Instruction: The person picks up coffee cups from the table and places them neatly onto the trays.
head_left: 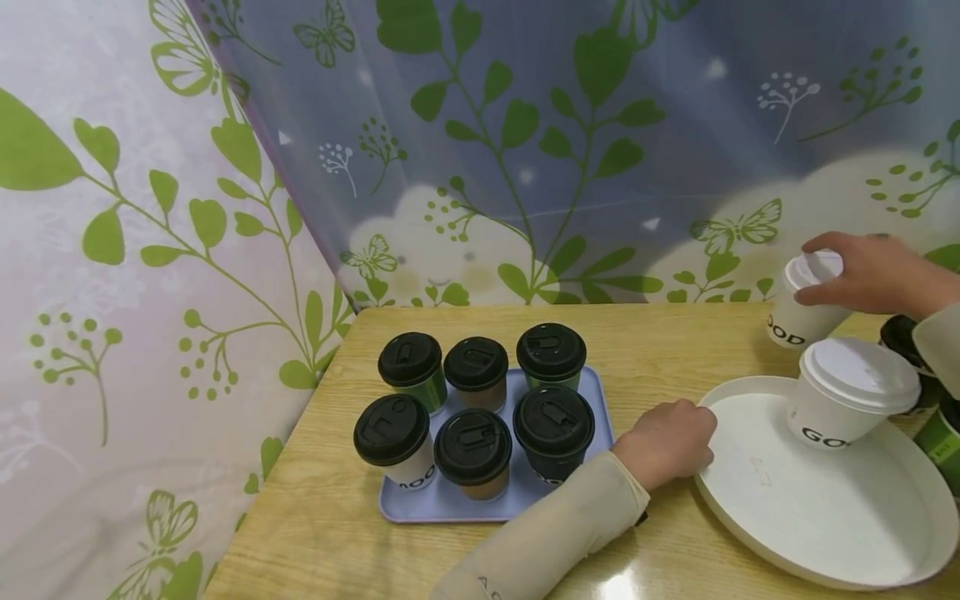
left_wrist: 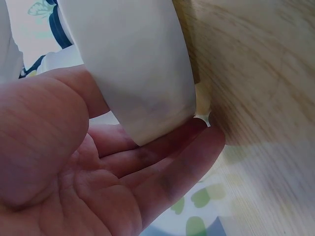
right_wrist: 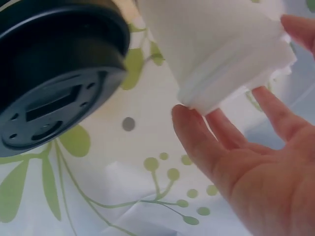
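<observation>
At the left rim of a round white tray point(head_left: 780, 508), my left hand point(head_left: 670, 442) grips the edge. In the left wrist view, the thumb lies on one side of the tray wall point(left_wrist: 138, 64) and the fingers point(left_wrist: 182, 172) on the other. My right hand point(head_left: 873, 275) holds a white lidded paper cup point(head_left: 798, 312) by its lid, behind the tray. Fingertips point(right_wrist: 189, 118) touch the lid's rim in the right wrist view. On the round tray stands another white cup with a white lid point(head_left: 855, 383), lettering on its side.
Left of my left forearm, a lavender rectangular tray point(head_left: 498, 510) carries several cups with black lids point(head_left: 472, 446). More dark-lidded cups, one of them green point(head_left: 941, 437), stand at the right edge, partly behind my sleeve. A patterned curtain point(head_left: 480, 167) hangs behind the wooden table point(head_left: 300, 533).
</observation>
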Tool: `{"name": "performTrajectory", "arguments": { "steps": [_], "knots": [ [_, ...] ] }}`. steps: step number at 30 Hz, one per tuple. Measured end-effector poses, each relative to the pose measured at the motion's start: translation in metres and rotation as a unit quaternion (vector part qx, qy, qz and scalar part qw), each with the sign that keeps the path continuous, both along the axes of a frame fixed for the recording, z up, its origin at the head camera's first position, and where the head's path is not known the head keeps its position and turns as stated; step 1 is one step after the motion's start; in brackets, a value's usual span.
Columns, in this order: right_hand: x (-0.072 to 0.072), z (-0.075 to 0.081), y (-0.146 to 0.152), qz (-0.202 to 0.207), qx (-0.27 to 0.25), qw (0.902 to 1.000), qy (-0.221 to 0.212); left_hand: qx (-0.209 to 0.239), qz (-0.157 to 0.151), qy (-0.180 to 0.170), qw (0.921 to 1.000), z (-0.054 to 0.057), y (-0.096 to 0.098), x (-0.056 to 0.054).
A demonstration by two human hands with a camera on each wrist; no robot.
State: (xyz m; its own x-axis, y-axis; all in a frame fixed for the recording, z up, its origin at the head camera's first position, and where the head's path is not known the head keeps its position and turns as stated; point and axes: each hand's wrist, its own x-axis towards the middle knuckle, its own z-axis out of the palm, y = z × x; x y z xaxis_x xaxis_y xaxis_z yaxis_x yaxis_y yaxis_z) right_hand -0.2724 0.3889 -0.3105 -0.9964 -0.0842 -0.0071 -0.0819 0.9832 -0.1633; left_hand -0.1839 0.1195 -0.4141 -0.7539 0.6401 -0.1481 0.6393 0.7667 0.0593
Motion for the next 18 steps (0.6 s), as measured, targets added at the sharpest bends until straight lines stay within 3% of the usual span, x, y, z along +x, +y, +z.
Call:
{"name": "performTrajectory", "arguments": {
  "steps": [8, 18],
  "knots": [
    [0.011, 0.012, -0.016, 0.013, -0.029, 0.9963, 0.080, 0.001, -0.001, 0.007, 1.0000, 0.000, -0.001, -0.001],
    [0.033, 0.026, -0.033, 0.038, -0.029, 0.9936, 0.102, 0.001, 0.004, -0.005, 1.0000, 0.000, 0.000, 0.000]
  ]
}}
